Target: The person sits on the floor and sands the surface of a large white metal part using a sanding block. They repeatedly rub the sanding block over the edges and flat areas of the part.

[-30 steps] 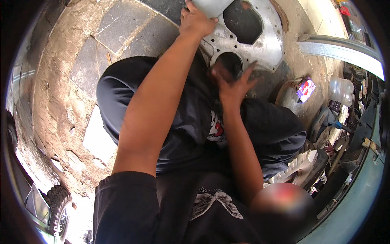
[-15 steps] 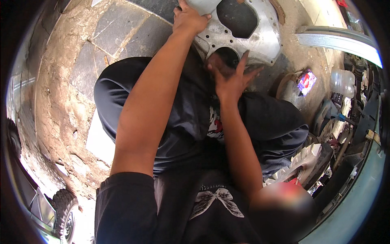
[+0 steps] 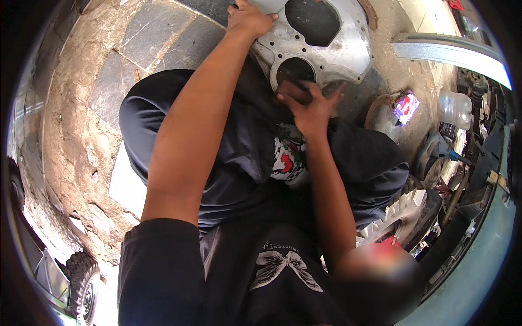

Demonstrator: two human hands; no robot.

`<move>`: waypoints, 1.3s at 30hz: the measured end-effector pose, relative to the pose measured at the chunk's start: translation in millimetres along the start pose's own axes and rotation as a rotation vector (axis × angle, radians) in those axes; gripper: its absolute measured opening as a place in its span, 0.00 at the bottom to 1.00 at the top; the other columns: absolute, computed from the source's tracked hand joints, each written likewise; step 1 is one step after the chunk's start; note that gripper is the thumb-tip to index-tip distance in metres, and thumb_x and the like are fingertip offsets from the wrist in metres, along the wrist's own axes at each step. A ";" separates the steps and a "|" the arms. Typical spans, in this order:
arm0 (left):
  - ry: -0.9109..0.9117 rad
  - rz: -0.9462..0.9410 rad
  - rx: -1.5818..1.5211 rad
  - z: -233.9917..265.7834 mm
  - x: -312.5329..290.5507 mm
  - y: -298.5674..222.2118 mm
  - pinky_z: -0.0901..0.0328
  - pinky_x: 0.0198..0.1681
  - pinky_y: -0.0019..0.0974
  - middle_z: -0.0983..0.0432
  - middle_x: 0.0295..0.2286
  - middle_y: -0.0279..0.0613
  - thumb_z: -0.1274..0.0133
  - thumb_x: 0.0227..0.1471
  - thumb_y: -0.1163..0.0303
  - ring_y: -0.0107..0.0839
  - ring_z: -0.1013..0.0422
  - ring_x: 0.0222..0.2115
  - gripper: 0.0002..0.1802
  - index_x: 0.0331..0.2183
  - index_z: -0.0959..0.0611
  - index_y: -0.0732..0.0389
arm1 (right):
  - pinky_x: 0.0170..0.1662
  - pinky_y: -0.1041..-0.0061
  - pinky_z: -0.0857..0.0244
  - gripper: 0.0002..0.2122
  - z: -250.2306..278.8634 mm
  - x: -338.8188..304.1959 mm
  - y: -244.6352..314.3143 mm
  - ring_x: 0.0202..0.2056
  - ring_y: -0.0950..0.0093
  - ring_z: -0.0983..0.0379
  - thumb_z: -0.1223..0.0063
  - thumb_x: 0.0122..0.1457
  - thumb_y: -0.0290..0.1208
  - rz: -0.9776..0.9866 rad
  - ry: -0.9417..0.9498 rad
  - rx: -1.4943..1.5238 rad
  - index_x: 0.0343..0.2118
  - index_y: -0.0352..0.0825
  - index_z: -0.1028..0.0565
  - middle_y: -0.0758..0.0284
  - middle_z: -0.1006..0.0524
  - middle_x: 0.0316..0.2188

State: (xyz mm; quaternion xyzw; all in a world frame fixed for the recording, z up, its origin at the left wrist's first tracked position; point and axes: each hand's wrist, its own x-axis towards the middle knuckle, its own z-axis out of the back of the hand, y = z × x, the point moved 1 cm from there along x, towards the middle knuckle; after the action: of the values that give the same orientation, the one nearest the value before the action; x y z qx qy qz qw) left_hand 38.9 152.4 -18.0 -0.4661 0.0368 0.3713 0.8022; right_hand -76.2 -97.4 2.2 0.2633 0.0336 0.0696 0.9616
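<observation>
A silver-grey metal plate point(image 3: 331, 61) with bolt holes, one big opening and a smaller round hole lies on the floor in front of my knees. My left hand point(image 3: 250, 19) grips its upper left edge, fingers curled over the rim. My right hand point(image 3: 314, 111) is at the plate's near edge, just below the round hole. Between its thumb and fingers is a reddish-brown flat piece point(image 3: 295, 92), like folded sandpaper; its exact kind is unclear. The other fingers of that hand are spread and slightly blurred.
Right of the plate lie a purple-and-white packet point(image 3: 406, 107) and a clear plastic bottle point(image 3: 455, 110). A pale metal rail point(image 3: 451, 52) juts in at the upper right. Further down are a toothed tyre point(image 3: 399, 214) and assorted machine parts. Another tyre point(image 3: 84, 288) stands at lower left.
My right hand has turned and drawn its thumb and fingers together, so the reddish-brown piece now shows more plainly. The left hand keeps its grip on the plate; the whole view has shifted slightly.
</observation>
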 end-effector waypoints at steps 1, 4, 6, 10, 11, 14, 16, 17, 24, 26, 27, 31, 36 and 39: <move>-0.010 -0.004 0.009 -0.6 2.2 1.7 0.49 0.75 0.46 0.57 0.71 0.73 0.29 0.53 0.51 0.61 0.50 0.72 0.72 0.74 0.65 0.62 | 0.74 0.37 0.60 0.32 -4.4 -0.1 1.8 0.75 0.30 0.70 0.17 0.40 0.54 -0.002 0.005 0.042 0.48 0.44 0.14 0.32 0.68 0.75; -0.002 -0.019 0.010 -3.4 2.6 2.0 0.49 0.75 0.46 0.57 0.71 0.73 0.29 0.53 0.51 0.61 0.50 0.72 0.72 0.74 0.64 0.62 | 0.74 0.37 0.60 0.30 0.9 -0.8 1.8 0.75 0.31 0.70 0.17 0.39 0.53 -0.059 0.042 0.071 0.45 0.45 0.13 0.33 0.69 0.75; -0.029 -0.082 0.064 -5.7 9.6 6.9 0.49 0.75 0.46 0.57 0.71 0.74 0.29 0.53 0.51 0.61 0.50 0.72 0.72 0.74 0.64 0.62 | 0.74 0.37 0.60 0.29 9.8 -7.7 -9.4 0.75 0.30 0.70 0.16 0.39 0.52 -0.039 0.032 -0.015 0.45 0.45 0.13 0.35 0.68 0.76; -0.042 -0.079 0.040 -9.9 9.3 10.8 0.49 0.75 0.46 0.57 0.71 0.74 0.28 0.52 0.52 0.61 0.49 0.72 0.72 0.74 0.63 0.63 | 0.70 0.52 0.42 0.23 12.4 4.1 -9.5 0.70 0.45 0.43 0.20 0.49 0.43 0.056 -0.055 -0.014 0.44 0.36 0.15 0.32 0.44 0.68; -0.008 -0.035 -0.030 -6.3 -0.7 -0.8 0.48 0.75 0.46 0.57 0.71 0.74 0.28 0.52 0.52 0.61 0.49 0.72 0.72 0.74 0.63 0.64 | 0.67 0.57 0.37 0.21 14.7 10.1 -15.3 0.67 0.50 0.35 0.22 0.53 0.40 0.074 -0.081 0.068 0.44 0.33 0.16 0.33 0.37 0.65; -0.002 -0.006 -0.004 4.3 -5.5 -5.0 0.48 0.75 0.46 0.56 0.71 0.75 0.28 0.51 0.52 0.61 0.49 0.72 0.72 0.74 0.62 0.65 | 0.54 0.69 0.26 0.15 25.8 29.7 -34.1 0.54 0.66 0.20 0.29 0.61 0.32 0.010 -0.034 0.602 0.45 0.27 0.20 0.49 0.21 0.54; -0.028 -0.020 0.034 5.7 3.1 4.2 0.48 0.75 0.45 0.55 0.70 0.76 0.28 0.51 0.51 0.61 0.49 0.72 0.71 0.74 0.62 0.66 | 0.45 0.78 0.24 0.13 68.2 37.1 -6.5 0.46 0.76 0.17 0.33 0.65 0.28 -0.215 0.032 0.827 0.46 0.26 0.22 0.61 0.15 0.47; -0.035 -0.035 0.046 4.0 6.8 4.5 0.47 0.75 0.45 0.54 0.70 0.76 0.28 0.52 0.51 0.61 0.49 0.72 0.71 0.74 0.62 0.66 | 0.43 0.78 0.26 0.16 83.3 40.5 -6.1 0.46 0.77 0.17 0.34 0.66 0.29 -0.185 0.073 0.788 0.52 0.28 0.24 0.64 0.15 0.44; 0.005 -0.007 0.088 4.1 3.5 -0.5 0.45 0.74 0.44 0.52 0.69 0.77 0.30 0.53 0.49 0.62 0.45 0.70 0.72 0.74 0.64 0.67 | 0.41 0.75 0.25 0.17 83.2 40.4 -45.4 0.40 0.75 0.20 0.29 0.61 0.31 -0.309 0.258 0.701 0.48 0.26 0.21 0.64 0.16 0.42; 0.106 0.054 -0.016 7.9 -15.1 -21.1 0.43 0.73 0.44 0.51 0.69 0.78 0.29 0.52 0.49 0.62 0.42 0.69 0.73 0.74 0.64 0.67 | 0.41 0.75 0.26 0.18 79.6 35.7 -50.1 0.41 0.76 0.20 0.27 0.60 0.31 -0.372 0.234 0.723 0.47 0.27 0.21 0.65 0.16 0.41; 0.001 -0.009 0.084 5.1 -5.5 -10.6 0.41 0.72 0.45 0.51 0.69 0.78 0.29 0.52 0.49 0.62 0.41 0.68 0.73 0.74 0.64 0.66 | 0.42 0.74 0.26 0.19 73.8 36.7 -47.9 0.41 0.75 0.20 0.26 0.59 0.33 -0.350 0.249 0.714 0.47 0.26 0.20 0.64 0.15 0.41; -0.096 -0.077 0.184 -1.7 14.4 12.8 0.35 0.68 0.46 0.49 0.68 0.78 0.27 0.50 0.49 0.62 0.37 0.66 0.74 0.74 0.64 0.66 | 0.48 0.69 0.26 0.27 43.9 43.6 -62.9 0.44 0.68 0.18 0.22 0.55 0.41 -0.307 0.265 0.535 0.48 0.24 0.20 0.57 0.15 0.43; -0.030 -0.043 0.030 13.1 -4.9 -6.2 0.35 0.68 0.47 0.46 0.67 0.77 0.26 0.49 0.51 0.63 0.38 0.67 0.75 0.74 0.64 0.65 | 0.44 0.76 0.26 0.32 21.2 38.8 -84.1 0.41 0.75 0.20 0.20 0.53 0.38 -0.422 0.258 0.387 0.54 0.22 0.24 0.61 0.16 0.44; -0.085 -0.053 0.079 14.4 -1.2 2.8 0.35 0.69 0.47 0.46 0.68 0.77 0.26 0.49 0.51 0.63 0.39 0.67 0.74 0.74 0.64 0.63 | 0.45 0.72 0.25 0.34 38.6 44.1 -61.8 0.42 0.72 0.19 0.19 0.52 0.43 -0.465 0.298 0.313 0.53 0.19 0.22 0.59 0.16 0.44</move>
State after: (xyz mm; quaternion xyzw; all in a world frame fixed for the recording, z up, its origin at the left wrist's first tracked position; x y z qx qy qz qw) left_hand 32.1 163.7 -11.5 -0.4186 0.0050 0.3676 0.8304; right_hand -21.5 -162.7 2.5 0.3803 0.2440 -0.1204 0.8840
